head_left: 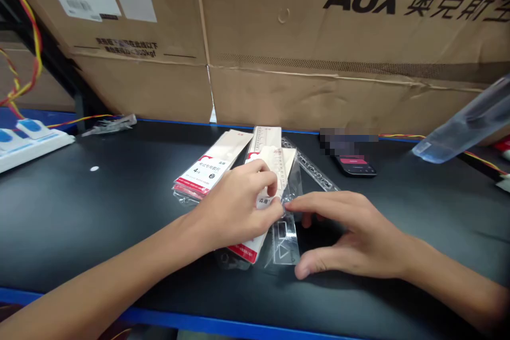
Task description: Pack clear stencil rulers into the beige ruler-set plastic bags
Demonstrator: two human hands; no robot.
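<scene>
My left hand [235,204] lies over a ruler packet [249,249] with a red-and-white card and clear plastic wrap. Its fingers are curled and pinched at the packet's wrap. My right hand [350,234] is held to the right with thumb and forefinger spread apart, its forefinger tip near the wrap. Between the hands a clear plastic ruler [285,241] with cut-out shapes shows its lower end. Another stack of ruler packets [203,170] lies to the left, partly under my left hand. Behind, a further packet [266,138] points away from me.
A clear ruler strip [314,170] lies behind my right hand, with a phone [356,166] beyond it. A white power strip [34,143] and crumpled plastic [113,125] are at the left. Cardboard boxes [255,95] wall off the back; a clear plastic tube [458,122] leans in from the right.
</scene>
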